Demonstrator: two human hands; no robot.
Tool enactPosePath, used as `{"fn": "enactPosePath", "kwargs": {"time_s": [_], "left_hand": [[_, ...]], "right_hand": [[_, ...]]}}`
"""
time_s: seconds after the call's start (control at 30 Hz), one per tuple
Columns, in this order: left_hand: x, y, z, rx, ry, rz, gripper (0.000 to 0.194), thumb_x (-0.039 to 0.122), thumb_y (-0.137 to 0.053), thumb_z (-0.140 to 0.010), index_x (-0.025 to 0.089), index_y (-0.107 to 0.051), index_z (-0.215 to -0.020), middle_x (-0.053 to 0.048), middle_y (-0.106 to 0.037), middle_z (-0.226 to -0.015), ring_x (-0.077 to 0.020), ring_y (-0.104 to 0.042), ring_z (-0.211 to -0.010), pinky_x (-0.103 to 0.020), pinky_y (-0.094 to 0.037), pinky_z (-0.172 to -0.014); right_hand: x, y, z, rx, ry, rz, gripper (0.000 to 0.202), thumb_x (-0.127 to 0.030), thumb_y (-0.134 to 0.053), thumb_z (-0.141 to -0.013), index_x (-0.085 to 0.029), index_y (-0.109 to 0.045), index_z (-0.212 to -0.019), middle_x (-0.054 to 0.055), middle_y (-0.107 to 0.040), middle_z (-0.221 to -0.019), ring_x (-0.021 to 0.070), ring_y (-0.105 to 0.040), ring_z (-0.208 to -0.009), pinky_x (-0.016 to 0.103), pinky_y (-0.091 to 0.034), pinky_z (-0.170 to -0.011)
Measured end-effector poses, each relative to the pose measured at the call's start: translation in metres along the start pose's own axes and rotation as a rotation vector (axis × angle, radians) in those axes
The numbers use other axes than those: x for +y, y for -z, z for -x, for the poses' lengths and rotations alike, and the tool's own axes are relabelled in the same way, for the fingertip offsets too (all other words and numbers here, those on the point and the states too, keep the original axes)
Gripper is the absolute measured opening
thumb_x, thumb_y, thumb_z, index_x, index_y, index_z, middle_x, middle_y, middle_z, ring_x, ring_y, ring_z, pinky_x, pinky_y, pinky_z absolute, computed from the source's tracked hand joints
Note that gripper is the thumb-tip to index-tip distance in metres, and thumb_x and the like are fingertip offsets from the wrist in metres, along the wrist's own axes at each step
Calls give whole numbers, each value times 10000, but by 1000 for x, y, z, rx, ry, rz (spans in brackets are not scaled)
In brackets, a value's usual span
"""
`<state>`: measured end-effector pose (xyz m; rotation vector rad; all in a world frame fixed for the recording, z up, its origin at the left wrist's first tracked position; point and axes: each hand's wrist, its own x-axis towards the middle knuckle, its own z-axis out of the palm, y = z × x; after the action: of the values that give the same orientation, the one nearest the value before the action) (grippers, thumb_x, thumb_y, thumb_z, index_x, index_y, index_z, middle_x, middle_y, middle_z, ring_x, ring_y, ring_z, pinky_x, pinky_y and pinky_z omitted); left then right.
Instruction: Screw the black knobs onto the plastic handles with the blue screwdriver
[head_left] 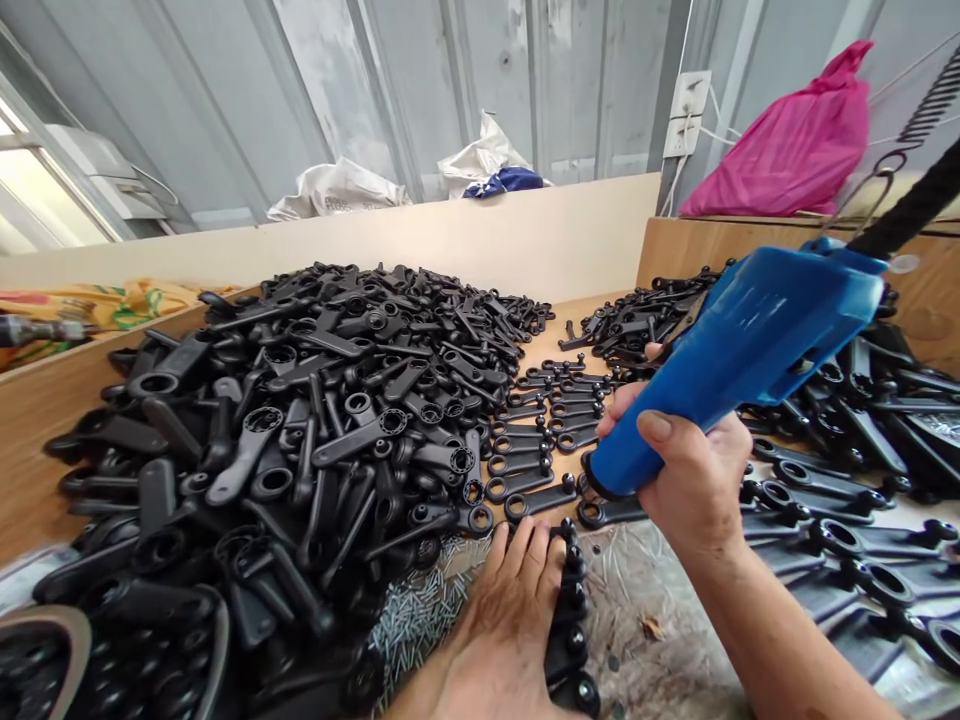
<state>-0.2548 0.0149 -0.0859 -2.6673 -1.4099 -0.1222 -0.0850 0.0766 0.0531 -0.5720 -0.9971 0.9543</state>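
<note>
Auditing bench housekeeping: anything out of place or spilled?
A brown scrap lies on the worktop right of the left hand, matching neither the black parts nor the loose silver fasteners. Possibly debris.

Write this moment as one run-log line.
right hand: grips blue tool | left hand: palm down beside row of black levers | near left hand: small metal pieces | left side: black lever heap
</note>
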Motion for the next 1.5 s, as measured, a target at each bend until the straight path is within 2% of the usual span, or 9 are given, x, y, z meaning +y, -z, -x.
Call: {"fn": "enactPosePath", "kwargs": {"time_s": [0.1, 0.23, 0.37, 0.57, 0.73, 0.83, 1.07, 1.23, 1.5], "left_hand": [[0, -32, -1, 104, 4, -58, 450, 249, -418, -938, 163, -357, -1376, -161, -495, -1375, -326, -416, -1301, -516, -365, -1021], [6, -46, 3, 281, -6, -142, 457, 294, -428, -928, 147, -337, -1351, -160, -526, -1342, -320, -445, -1273, -477, -411, -964], [12, -43, 5, 306, 29, -149, 451, 199, -406, -900, 147, -336, -1343, -144, -516, -1359, -310, -431, -1286, -463, -389, -978], [15, -33, 5, 277, 31, -132, 487, 104, -385, -875, 150, -314, -1355, -136, -474, -1401, -293, -407, -1312, -442, -384, -995], [16, -21, 7, 182, 39, 5, 553, 190, -435, -863, 123, -275, -1388, -172, -369, -1463, -333, -322, -1356, -482, -381, -1014], [16, -21, 7, 148, 36, 51, 599, 241, -454, -864, 110, -248, -1410, -180, -301, -1494, -342, -263, -1381, -499, -370, -1029], [16, -37, 1, 185, 42, -73, 451, 218, -382, -915, 130, -356, -1357, -168, -442, -1419, -328, -394, -1316, -476, -405, -977], [18, -31, 2, 167, 42, -70, 521, 291, -452, -912, 119, -335, -1390, -171, -409, -1441, -332, -348, -1341, -466, -379, -997], [17, -28, -3, 177, 19, -174, 399, 275, -373, -958, 131, -445, -1323, -167, -500, -1370, -327, -453, -1270, -468, -442, -934]], "right_hand": [[7, 1, 4, 20, 0, 9, 216, -368, -777, -588, -189, -657, -597, -4, -631, -646, 157, -572, -548, 290, -471, -477], [9, 1, 9, 54, 1, 33, 254, -380, -787, -543, -187, -659, -648, 2, -649, -631, 165, -586, -519, 287, -481, -461], [2, -4, 10, 71, 68, 21, 262, -323, -761, -547, -203, -647, -750, -12, -648, -595, 171, -593, -500, 290, -493, -466], [5, -9, 11, 66, 59, 40, 279, -288, -733, -551, -210, -620, -794, -10, -657, -594, 176, -591, -491, 296, -491, -465], [9, -9, 11, 66, 43, 56, 228, -297, -741, -540, -204, -606, -699, -9, -652, -596, 167, -587, -490, 293, -487, -488], [10, -9, 10, 53, 30, 82, 189, -312, -732, -548, -192, -613, -632, -1, -649, -593, 165, -585, -499, 289, -481, -480], [8, -9, 11, 43, 48, 58, 286, -302, -733, -562, -207, -593, -793, -16, -654, -605, 168, -591, -494, 293, -487, -476], [6, -10, 12, 31, 52, 46, 386, -301, -735, -563, -207, -578, -903, -20, -645, -606, 168, -587, -507, 295, -487, -482], [7, -10, 11, 37, 44, 54, 370, -313, -743, -547, -201, -576, -857, -16, -649, -599, 166, -583, -482, 292, -481, -477]]}}
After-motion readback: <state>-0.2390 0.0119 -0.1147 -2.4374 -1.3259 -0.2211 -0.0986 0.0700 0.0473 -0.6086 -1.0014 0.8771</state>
